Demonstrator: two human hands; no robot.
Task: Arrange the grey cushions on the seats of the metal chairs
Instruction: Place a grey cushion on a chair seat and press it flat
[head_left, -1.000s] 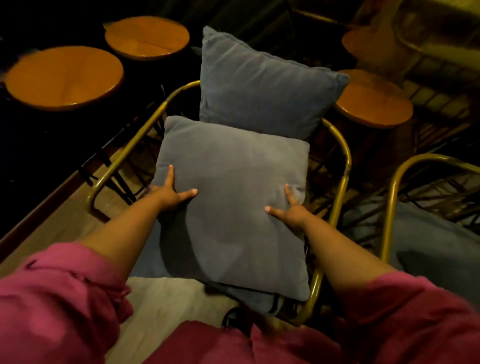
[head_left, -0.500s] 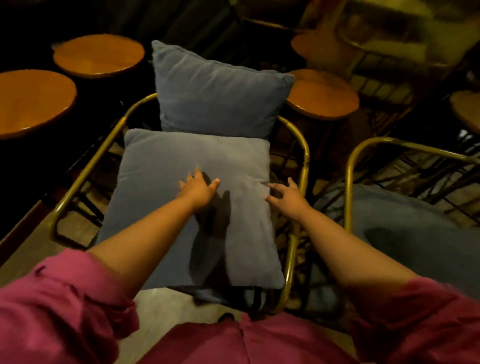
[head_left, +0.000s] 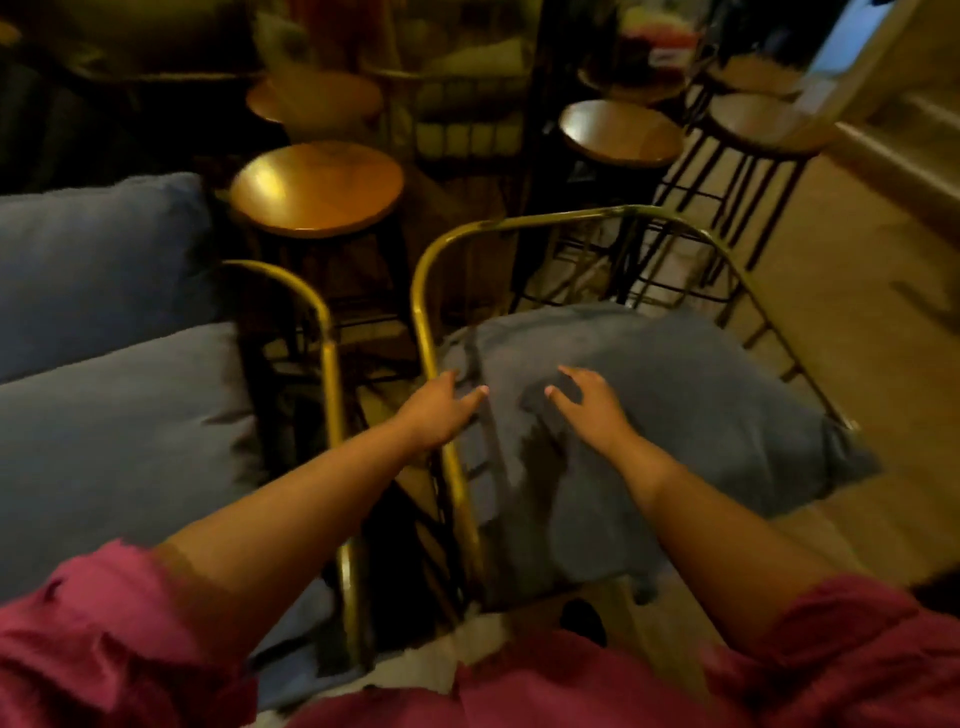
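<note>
A grey cushion (head_left: 675, 405) lies crooked on the seat of the right-hand brass-coloured metal chair (head_left: 524, 221), one corner hanging past the seat at the right. My left hand (head_left: 441, 408) is open over the chair's left armrest rail at the cushion's left edge. My right hand (head_left: 589, 402) is open with spread fingers just above the cushion's middle. On the left-hand metal chair (head_left: 322, 332), a grey seat cushion (head_left: 119, 441) lies flat and a second grey cushion (head_left: 98, 265) stands against the back.
Round wooden stools stand behind the chairs: one (head_left: 317, 189) between them, another (head_left: 621, 132) farther back, more at the far right (head_left: 763, 124). Bare wooden floor (head_left: 857, 291) lies to the right. My pink sleeves fill the bottom of the view.
Both hands left the left chair's seat cushion and moved right to the cushion on the right-hand chair. The view swung right with them.
</note>
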